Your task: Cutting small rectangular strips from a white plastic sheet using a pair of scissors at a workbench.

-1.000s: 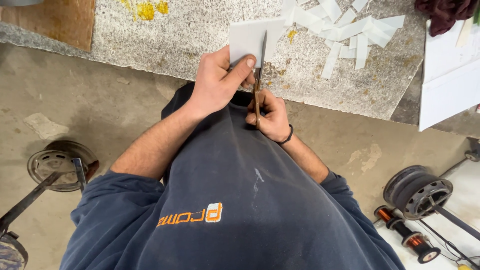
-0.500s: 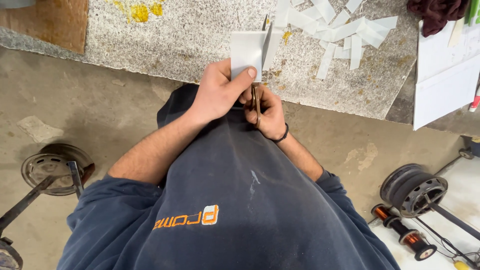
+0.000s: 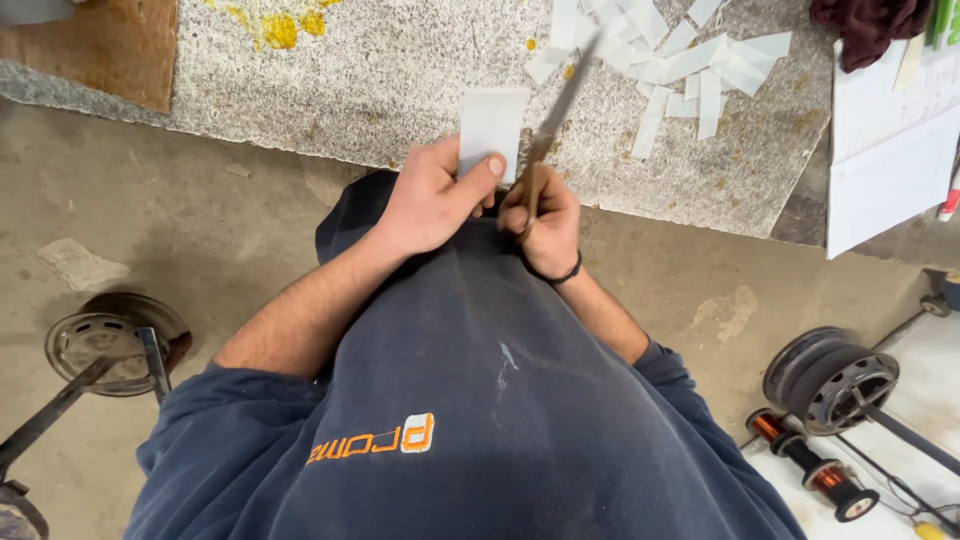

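Our left hand (image 3: 430, 200) pinches the small white rectangular sheet (image 3: 492, 128) upright over the speckled stone slab (image 3: 380, 80), right hand (image 3: 545, 215) closed on long metal scissors (image 3: 560, 105) along the sheet's right edge.

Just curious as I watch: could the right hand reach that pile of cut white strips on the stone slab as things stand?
Probably yes: the strips lie just beyond the right hand, nothing between, though it holds scissors.
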